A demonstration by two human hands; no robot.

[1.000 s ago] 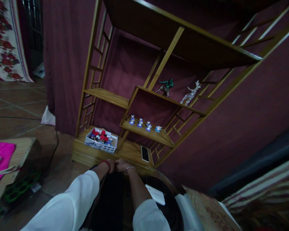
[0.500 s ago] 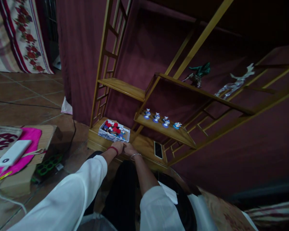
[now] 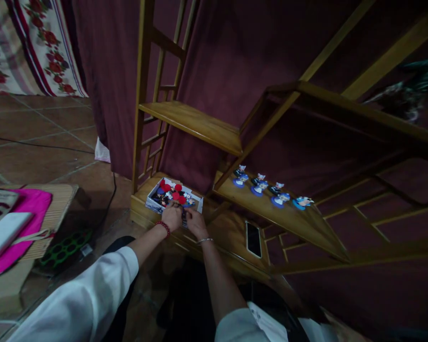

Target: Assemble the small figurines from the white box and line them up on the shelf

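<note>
At the far left, a white device is laid on a pink cloth over a low surface, well apart from the work. Next comes the patterned box, set at the left end of the bottom shelf, with small toy figures, several of them red-topped, crowded inside it. The front of the box is met by the left hand, its fingers bent over the rim; just beside it, the right hand is brought to the right front corner, fingers curled inward. Whether anything is pinched in either grip cannot be told, since the fingertips are hidden or too small.

The step in hand is judged to be handling at the box, with both hands worked close together. For a figure to be freed from such a crowd, a narrow fingertip hold and a straight lift would be called for, the neighbours being left undisturbed.

Farther right, a row of figurines is stood on a raised shelf, with a phone laid below.
</note>
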